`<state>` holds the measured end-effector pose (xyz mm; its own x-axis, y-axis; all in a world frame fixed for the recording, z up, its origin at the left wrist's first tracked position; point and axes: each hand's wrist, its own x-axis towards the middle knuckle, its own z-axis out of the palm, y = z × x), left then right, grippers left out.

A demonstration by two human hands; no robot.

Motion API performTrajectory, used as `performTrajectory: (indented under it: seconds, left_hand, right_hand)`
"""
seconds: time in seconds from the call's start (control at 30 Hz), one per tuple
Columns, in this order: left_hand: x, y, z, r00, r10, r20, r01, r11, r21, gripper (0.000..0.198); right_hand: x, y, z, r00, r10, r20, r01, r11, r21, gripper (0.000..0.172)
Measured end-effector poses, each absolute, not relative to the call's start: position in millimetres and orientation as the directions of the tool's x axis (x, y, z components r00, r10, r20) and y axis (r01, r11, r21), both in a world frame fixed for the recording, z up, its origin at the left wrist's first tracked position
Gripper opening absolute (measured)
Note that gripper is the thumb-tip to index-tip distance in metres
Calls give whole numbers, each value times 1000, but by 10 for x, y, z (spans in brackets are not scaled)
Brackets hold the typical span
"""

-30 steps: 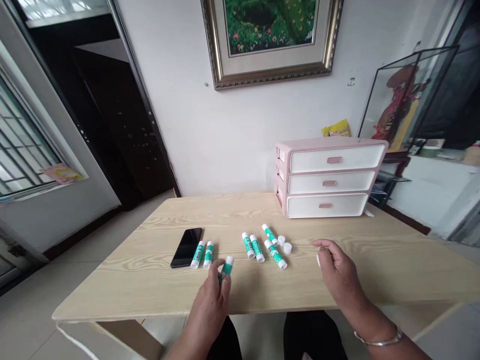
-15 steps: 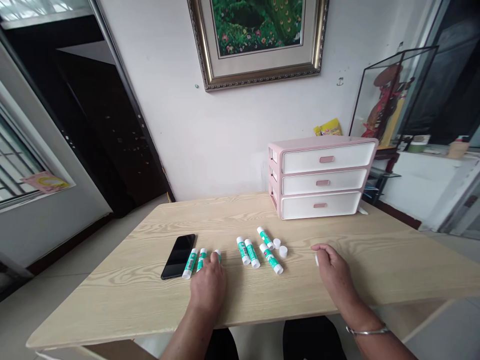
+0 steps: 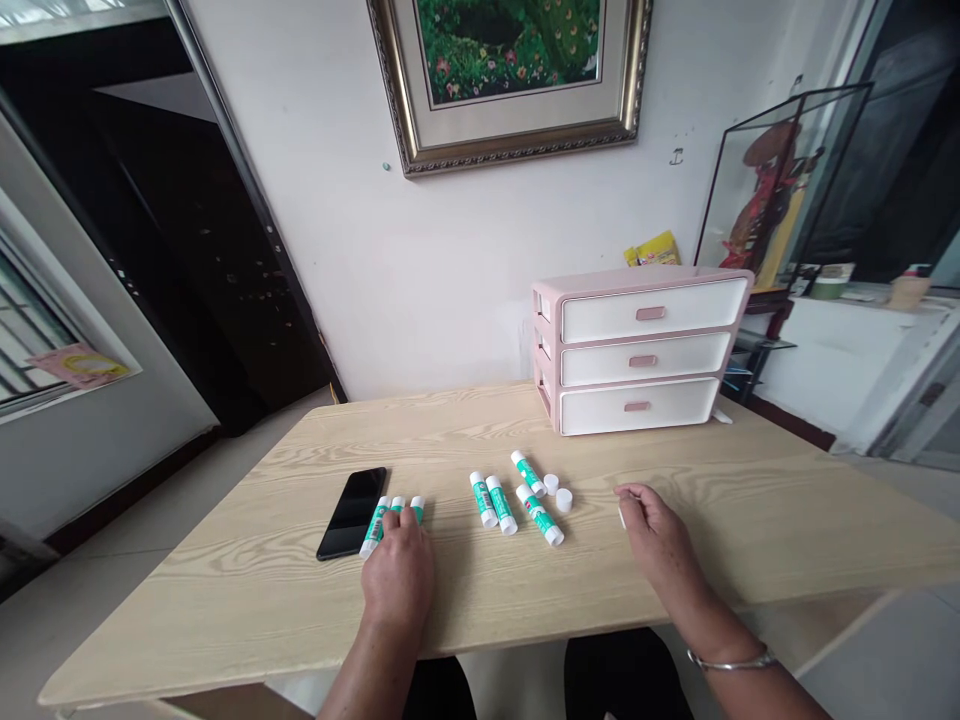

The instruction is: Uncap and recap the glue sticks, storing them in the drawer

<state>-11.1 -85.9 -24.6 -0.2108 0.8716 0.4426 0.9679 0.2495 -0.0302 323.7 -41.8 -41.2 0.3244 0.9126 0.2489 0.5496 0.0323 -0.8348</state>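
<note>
My left hand [image 3: 399,572] is closed over a green-and-white glue stick [image 3: 418,508], its fingers covering most of it. Two more glue sticks [image 3: 374,530] lie beside it, against a black phone [image 3: 351,512]. My right hand [image 3: 657,532] rests by the table's right half, fingers pinched on a small white cap [image 3: 622,517], mostly hidden. Between the hands lies a side-by-side pair of glue sticks [image 3: 501,505]. Two others [image 3: 539,515] lie end to end at a slant, with two loose white caps [image 3: 564,500] next to them.
A pink and white drawer unit [image 3: 645,350] stands at the back right of the wooden table [image 3: 247,590]. Behind it, a yellow packet [image 3: 652,249] shows. A framed picture [image 3: 517,150] hangs on the wall, and a glass display case [image 3: 780,190] stands to the right.
My left hand has moved left with its glue stick, bringing it close to the two by the phone. My right hand stays nearly in place; the view has shifted slightly.
</note>
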Motion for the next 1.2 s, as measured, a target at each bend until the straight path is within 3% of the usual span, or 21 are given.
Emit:
performTrajectory:
  seconds: [0.2,0.3,0.4,0.5,0.73,1.2]
  left_hand:
    - [-134,-854,-321,-214,843,494,973,230,30,23]
    - [-74,-837,-368,-181,853,490,979,107,175,20]
    - [77,-786,-355,-156,912,379,937,16,349,19]
    - [275,-716,-250,-149,951,272,896,14,443,27]
    - [526,-562,0,-136,974,180,924,59,378,31]
    - [450,-382,-79,-145,984,106,954,110,280,29]
  right_hand:
    - [3222,-387,-483,258,924,282,598,77,-798,49]
    - [3229,-342,-568,198,933,301,603,126,-787,45]
    - [3239,-295,-663,141,939,314,605,169,-778,42]
    - [3239,-274,-711,88,944,318,611,201,-765,40]
    - [3172,-305,-630,4,942,335,611,263,-747,43]
    - [3129,-325,-599,-153,908,390,696,379,-609,47]
